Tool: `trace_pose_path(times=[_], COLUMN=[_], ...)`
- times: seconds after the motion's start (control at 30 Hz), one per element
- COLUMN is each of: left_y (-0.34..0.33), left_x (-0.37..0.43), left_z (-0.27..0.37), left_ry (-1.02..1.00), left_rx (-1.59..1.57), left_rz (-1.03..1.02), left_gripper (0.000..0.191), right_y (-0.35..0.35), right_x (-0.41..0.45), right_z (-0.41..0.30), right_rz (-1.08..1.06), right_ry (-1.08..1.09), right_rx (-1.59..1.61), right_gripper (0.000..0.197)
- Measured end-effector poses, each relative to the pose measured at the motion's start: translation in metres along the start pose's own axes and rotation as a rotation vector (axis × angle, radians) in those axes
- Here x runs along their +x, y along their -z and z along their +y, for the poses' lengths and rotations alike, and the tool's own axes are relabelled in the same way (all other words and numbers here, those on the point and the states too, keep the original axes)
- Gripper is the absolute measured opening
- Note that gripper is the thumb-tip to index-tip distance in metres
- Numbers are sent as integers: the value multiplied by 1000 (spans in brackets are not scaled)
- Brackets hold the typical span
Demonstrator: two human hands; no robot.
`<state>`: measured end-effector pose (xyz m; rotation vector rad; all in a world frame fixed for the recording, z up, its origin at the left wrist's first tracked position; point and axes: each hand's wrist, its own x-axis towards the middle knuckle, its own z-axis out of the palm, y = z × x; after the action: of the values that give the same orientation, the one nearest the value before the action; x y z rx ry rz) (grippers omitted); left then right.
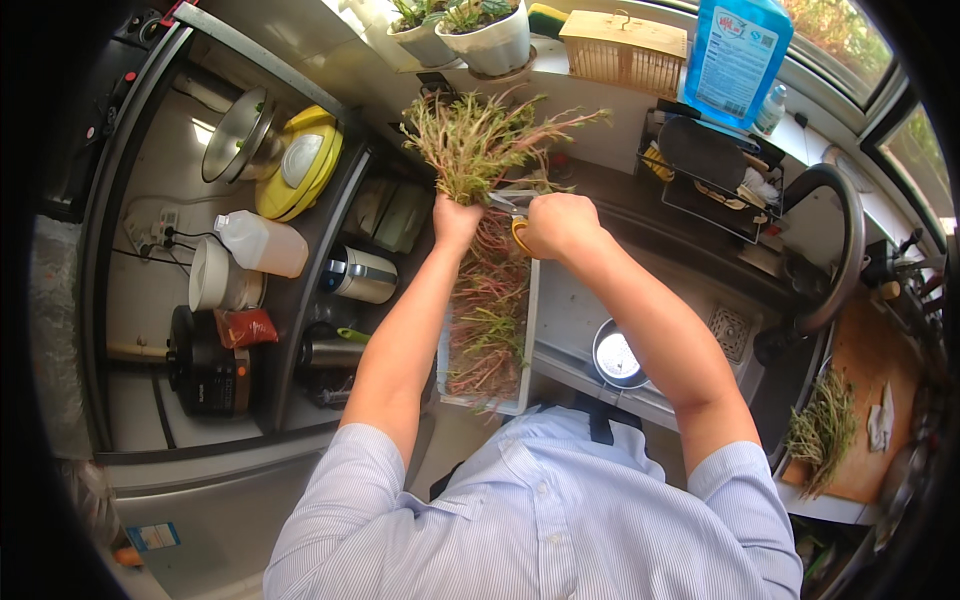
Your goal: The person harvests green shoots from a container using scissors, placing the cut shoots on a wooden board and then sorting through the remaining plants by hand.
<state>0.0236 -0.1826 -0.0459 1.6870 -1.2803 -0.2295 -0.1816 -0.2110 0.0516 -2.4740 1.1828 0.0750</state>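
Observation:
My left hand grips a bunch of leafy green plants with reddish stems near its lower end, and the tops fan out away from me. In my right hand is a pair of scissors with yellow handles; its blades lie against the bunch beside my left hand, and how far apart they are cannot be told. Beneath both hands stands a long pale plastic container, holding more stems and green sprigs. A few loose stems stick out to the right of the bunch.
Right of the container is a sink with a metal strainer and a dark faucet. A wooden cutting board bears another plant bunch. Shelves with a plastic jug stand left; potted plants and a blue bottle line the sill.

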Motion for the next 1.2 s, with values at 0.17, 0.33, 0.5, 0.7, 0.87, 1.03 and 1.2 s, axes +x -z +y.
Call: trace_pose_path(times=[0.17, 0.33, 0.5, 0.7, 0.87, 1.03, 1.2], left_y=[5, 6, 8, 13, 14, 6, 4], left_x=[4, 7, 9, 6, 8, 14, 15], left_z=[1, 5, 6, 23, 13, 17, 23], left_ry=[324, 382, 358, 438, 291, 339, 323], left_rx=[-274, -453, -478, -427, -437, -420, -374], left_rz=[-6, -46, -103, -206, -178, -218, -273], left_gripper=[36, 36, 36, 34, 43, 40, 37], right_y=[-2, -40, -60, -54, -57, -51, -53], right_x=[-31, -47, -18, 7, 8, 1, 18], right_z=[29, 68, 72, 55, 60, 67, 46], right_rz=[-163, -172, 156, 207, 303, 296, 285], right_ry=[-106, -91, -49, 60, 72, 67, 86], right_rx=[193, 250, 96, -98, -73, -147, -250], right_gripper=[34, 43, 40, 25, 19, 22, 16])
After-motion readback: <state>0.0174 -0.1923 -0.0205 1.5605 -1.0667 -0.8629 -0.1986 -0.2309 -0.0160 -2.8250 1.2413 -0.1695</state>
